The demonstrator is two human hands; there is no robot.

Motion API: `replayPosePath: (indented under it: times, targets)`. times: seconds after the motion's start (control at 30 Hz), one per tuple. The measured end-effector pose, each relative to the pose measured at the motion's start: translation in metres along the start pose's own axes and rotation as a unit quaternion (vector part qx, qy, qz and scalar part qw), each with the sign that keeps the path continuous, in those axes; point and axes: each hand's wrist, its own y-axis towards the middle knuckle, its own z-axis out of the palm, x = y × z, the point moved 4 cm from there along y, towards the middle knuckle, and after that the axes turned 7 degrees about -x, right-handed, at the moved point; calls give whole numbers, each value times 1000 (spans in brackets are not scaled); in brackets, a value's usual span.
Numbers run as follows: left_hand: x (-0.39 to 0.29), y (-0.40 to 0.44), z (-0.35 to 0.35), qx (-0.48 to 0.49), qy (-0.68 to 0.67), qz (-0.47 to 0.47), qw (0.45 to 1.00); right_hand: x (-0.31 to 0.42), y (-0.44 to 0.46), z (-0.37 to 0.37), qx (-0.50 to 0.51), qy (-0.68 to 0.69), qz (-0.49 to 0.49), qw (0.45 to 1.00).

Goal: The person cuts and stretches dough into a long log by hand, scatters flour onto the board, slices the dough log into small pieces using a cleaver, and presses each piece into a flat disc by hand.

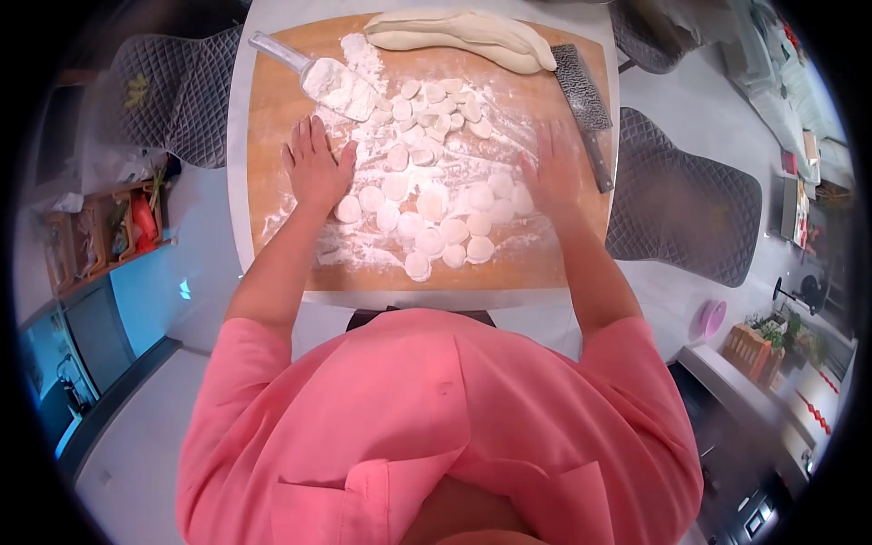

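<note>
My left hand rests on the left of the floured wooden board, fingers spread, holding nothing. On the right side my right hand also lies with its fingers stretched out and apart, a little blurred. Between the hands are several flattened dough rounds, dusted white. Farther back sits a cluster of smaller dough pieces. A metal scoop filled with flour lies beyond my left hand. Just right of my right hand is a cleaver, its dark handle pointing toward me. A long dough roll stretches along the back.
Loose flour is heaped beside the scoop and smeared across the board. The board lies on a white table. Quilted chairs stand at the left and right. A wooden shelf is at far left.
</note>
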Motion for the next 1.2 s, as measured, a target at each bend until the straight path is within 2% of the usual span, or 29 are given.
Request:
replayPosePath:
  times: [0.17,0.2,0.23,0.27,0.33,0.37,0.43,0.53,0.6,0.67,0.7,0.77,0.83,0.87,0.93,0.97,1.03,1.07,1.13,1.17,1.2]
  targets:
    - [-11,-12,-7,7,-7,-32,999,0,-9,5,-21,-38,4,999]
    - [-13,-20,-3,-5,-84,-87,993,5,-13,11,-20,-37,3,999]
    - [-20,-22,-3,-20,-162,-140,977,11,-14,19,-43,93,46,994]
    - [-32,-29,-5,-23,-162,-140,977,16,-14,27,-63,221,87,969]
    - [-71,-46,-14,79,-207,-67,973,49,6,17,-39,222,73,971]
    - [-82,-43,-16,77,-208,-67,973,64,16,12,-16,222,59,973]
    - [-103,-40,-25,50,-271,17,961,76,38,15,-18,213,63,975]
    - [-101,-24,-25,30,-275,52,960,74,43,15,-31,202,47,978]
    - [-70,-19,-15,58,-224,77,970,54,34,9,-40,195,31,979]
    - [-33,-24,-29,-29,-167,162,972,21,13,4,10,93,51,994]
    - [-13,-25,-33,-31,-152,162,975,13,7,-6,9,92,51,994]
    - [16,-29,-44,-34,-138,161,977,-2,0,-19,87,57,114,988]
    - [30,-34,-55,-50,-161,222,961,-16,-6,-16,82,26,97,991]
    - [40,-34,-54,-50,-160,221,961,-20,-8,-11,79,-4,81,994]
    - [52,-34,-43,44,-136,213,967,-3,0,-32,95,-36,87,991]
    - [53,-31,-40,44,-136,212,967,4,5,-39,108,-69,93,987]
    - [47,-21,-35,82,-57,162,982,9,23,-34,73,-29,73,994]
    - [35,-15,-29,84,-56,160,982,11,33,-30,37,12,54,998]
    - [17,1,-20,-23,-133,23,991,11,37,2,11,-5,20,1000]
    - [13,-2,-16,-20,-133,24,991,10,36,15,-18,-24,-13,999]
    - [9,-5,-13,-22,-65,24,997,8,39,18,-17,-24,-13,999]
